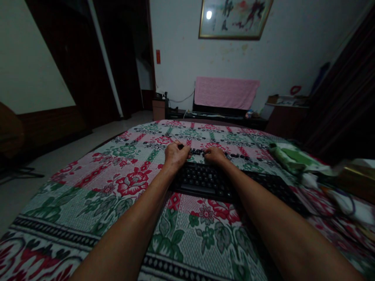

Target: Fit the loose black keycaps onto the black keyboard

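Observation:
A black keyboard (199, 180) lies on the flowered cloth, partly covered by my right forearm. Just beyond its far edge, loose black keycaps (197, 151) sit in a row between my hands, and more black keycaps (238, 156) continue to the right. My left hand (176, 155) is closed at the keyboard's far left corner, with a small dark piece showing by its thumb and finger; its kind is unclear. My right hand (215, 155) has its fingers curled together at the right end of the near keycaps. Whatever its fingertips hold is hidden.
The patterned cloth (117, 195) covers the wide surface under the keyboard. On the right are a green and white packet (295, 158), a brown box (359, 177) and cables. A pink towel (225, 91) hangs over a dark screen at the back.

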### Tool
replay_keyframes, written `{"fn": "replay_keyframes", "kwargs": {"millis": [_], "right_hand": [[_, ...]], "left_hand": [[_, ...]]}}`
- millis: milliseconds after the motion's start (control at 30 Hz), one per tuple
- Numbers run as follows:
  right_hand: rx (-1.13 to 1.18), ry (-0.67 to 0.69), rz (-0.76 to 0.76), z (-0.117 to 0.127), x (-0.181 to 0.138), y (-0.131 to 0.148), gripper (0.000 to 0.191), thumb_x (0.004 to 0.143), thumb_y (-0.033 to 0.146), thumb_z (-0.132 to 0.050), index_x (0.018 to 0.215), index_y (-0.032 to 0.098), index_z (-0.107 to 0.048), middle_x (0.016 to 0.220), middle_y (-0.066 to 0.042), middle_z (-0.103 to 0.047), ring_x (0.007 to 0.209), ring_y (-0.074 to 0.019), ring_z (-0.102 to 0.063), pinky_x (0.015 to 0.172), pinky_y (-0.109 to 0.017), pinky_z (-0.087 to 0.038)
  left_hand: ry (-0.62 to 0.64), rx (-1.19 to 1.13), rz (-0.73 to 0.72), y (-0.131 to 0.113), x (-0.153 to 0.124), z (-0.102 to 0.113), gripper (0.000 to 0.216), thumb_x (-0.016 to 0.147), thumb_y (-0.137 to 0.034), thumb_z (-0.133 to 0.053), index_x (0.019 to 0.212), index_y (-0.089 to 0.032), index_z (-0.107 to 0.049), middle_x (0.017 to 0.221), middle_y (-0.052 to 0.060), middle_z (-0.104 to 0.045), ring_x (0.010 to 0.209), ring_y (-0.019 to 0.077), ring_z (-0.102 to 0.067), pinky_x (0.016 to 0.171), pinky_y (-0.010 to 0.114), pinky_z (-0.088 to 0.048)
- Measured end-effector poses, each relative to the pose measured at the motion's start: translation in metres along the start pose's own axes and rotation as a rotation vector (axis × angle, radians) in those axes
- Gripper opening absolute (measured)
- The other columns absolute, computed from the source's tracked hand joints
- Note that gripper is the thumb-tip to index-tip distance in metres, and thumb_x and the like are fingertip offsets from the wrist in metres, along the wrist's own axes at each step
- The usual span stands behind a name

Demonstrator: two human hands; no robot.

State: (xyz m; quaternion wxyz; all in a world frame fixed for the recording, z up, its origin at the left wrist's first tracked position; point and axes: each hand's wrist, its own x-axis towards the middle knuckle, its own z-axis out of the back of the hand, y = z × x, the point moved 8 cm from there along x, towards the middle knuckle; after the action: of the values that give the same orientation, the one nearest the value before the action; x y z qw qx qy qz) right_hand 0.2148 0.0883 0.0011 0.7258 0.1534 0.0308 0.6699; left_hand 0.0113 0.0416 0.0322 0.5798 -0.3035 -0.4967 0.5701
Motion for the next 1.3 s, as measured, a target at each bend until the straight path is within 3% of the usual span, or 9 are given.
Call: {"fn": "replay_keyframes", "kwargs": {"millis": [300,767,900,1100,1200,1300], "right_hand": [[-0.055,0.017,0.098,-0.004,0.001,0.011,0.025,0.075,0.025,-0.052,0.087,0.019,-0.072,0.092,-0.007,-0.071,0.091,-0.0189,-0.063,0.078,-0.024,-0.044],[0.002,-0.023,0.133,-0.007,0.005,0.011,0.030,0.079,0.025,-0.051,0.103,0.022,-0.069,0.101,-0.005,-0.070,0.096,-0.0186,-0.062,0.083,-0.026,-0.043],[0.067,-0.087,0.120,0.007,0.005,0.005,0.029,0.081,0.027,-0.050,0.101,0.020,-0.069,0.098,-0.005,-0.070,0.093,-0.0170,-0.063,0.081,-0.024,-0.044],[0.134,-0.186,0.105,0.056,-0.033,-0.028,0.029,0.082,0.028,-0.049,0.102,0.020,-0.068,0.099,-0.004,-0.070,0.094,-0.0181,-0.063,0.083,-0.026,-0.044],[0.195,-0.071,0.135,0.060,-0.066,-0.044,0.031,0.082,0.036,-0.050,0.102,0.018,-0.067,0.101,-0.005,-0.069,0.096,-0.0197,-0.062,0.084,-0.028,-0.045],[0.231,0.072,0.157,0.055,-0.097,-0.051,0.054,0.075,0.051,-0.059,0.118,0.018,-0.058,0.122,-0.008,-0.059,0.111,-0.0235,-0.055,0.093,-0.033,-0.042]], "left_hand": [[0.008,0.022,0.036,0.002,0.000,-0.001,0.021,0.074,-0.034,-0.056,0.083,-0.016,-0.063,0.063,0.003,-0.069,0.061,0.0149,-0.066,0.057,0.021,-0.048],[0.022,-0.050,0.058,0.002,-0.004,-0.004,0.018,0.071,-0.031,-0.056,0.081,-0.017,-0.062,0.066,0.002,-0.070,0.059,0.0147,-0.067,0.053,0.020,-0.047],[0.020,-0.023,0.042,0.004,-0.002,-0.003,0.020,0.072,-0.034,-0.057,0.081,-0.017,-0.063,0.064,0.003,-0.069,0.061,0.0149,-0.067,0.056,0.020,-0.047],[0.019,0.095,-0.015,0.003,-0.002,-0.003,0.020,0.071,-0.033,-0.057,0.080,-0.017,-0.066,0.067,0.004,-0.070,0.067,0.0166,-0.066,0.062,0.023,-0.049],[0.030,0.147,-0.062,-0.002,-0.006,-0.005,0.019,0.070,-0.032,-0.057,0.078,-0.017,-0.067,0.068,0.004,-0.070,0.071,0.0173,-0.066,0.064,0.023,-0.049],[0.042,0.172,-0.080,-0.006,-0.010,-0.006,0.019,0.070,-0.031,-0.056,0.076,-0.017,-0.067,0.066,0.004,-0.070,0.069,0.0169,-0.066,0.064,0.023,-0.049]]}}
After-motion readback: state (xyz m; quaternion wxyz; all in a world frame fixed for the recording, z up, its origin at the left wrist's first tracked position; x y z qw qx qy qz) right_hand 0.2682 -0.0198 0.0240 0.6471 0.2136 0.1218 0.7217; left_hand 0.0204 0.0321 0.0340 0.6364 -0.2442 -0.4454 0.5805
